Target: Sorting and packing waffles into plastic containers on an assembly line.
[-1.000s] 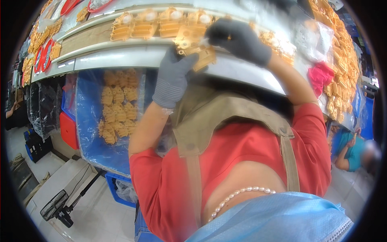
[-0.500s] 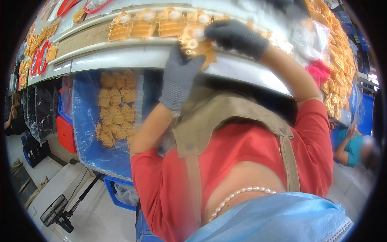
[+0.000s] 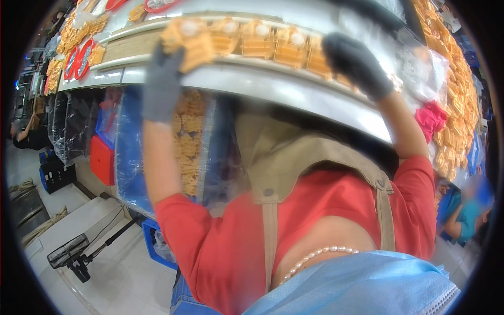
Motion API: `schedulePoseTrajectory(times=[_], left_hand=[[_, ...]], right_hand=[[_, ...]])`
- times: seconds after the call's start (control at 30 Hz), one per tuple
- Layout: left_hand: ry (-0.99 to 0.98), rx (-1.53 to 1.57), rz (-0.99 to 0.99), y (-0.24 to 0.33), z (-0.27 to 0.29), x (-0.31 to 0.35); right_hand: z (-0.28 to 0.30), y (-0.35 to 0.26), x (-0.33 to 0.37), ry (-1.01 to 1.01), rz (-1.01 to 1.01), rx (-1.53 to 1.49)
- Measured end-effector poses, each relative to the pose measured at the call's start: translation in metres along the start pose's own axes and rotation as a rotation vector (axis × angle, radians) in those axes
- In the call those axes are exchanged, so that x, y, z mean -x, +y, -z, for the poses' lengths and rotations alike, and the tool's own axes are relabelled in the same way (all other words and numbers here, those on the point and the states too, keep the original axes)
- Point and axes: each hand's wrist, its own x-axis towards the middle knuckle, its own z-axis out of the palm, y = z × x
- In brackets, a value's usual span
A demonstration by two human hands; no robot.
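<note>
Gloved in grey, my left hand (image 3: 161, 86) grips an orange plastic housing (image 3: 190, 46) at the left end of a row of similar housings. The held piece is tilted and blurred, with a pale round part near its top. The row (image 3: 257, 41) lies along a rail strip on the bench, and several of its pieces carry pale round parts. My right hand (image 3: 356, 64), in a dark grey glove, is over the right part of the row, beside another orange housing (image 3: 316, 59). Its fingers are curled together; whatever is between them is hidden.
A plastic-lined blue bin (image 3: 131, 157) with stacked orange housings stands below the bench on the left. Red-rimmed trays (image 3: 81, 59) lie at the far left. Heaped orange parts (image 3: 455, 105), a clear bag (image 3: 428, 71) and a pink cloth (image 3: 431, 121) are at right. A fan (image 3: 68, 252) stands lower left.
My left hand has carried the orange housing leftward from in front of the row to its left end. My right hand has come away from that housing and moved right. The view has shifted slightly.
</note>
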Motion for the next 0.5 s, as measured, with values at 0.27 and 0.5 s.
schedulePoseTrajectory(times=[0.27, 0.5], left_hand=[[-0.06, 0.111, 0.426, -0.06, 0.125, -0.111], [-0.645, -1.723, -0.602, -0.108, 0.177, -0.159]], right_hand=[[0.037, 0.016, 0.028, 0.181, 0.033, -0.125], [0.103, 0.037, 0.082, 0.397, 0.084, 0.285]])
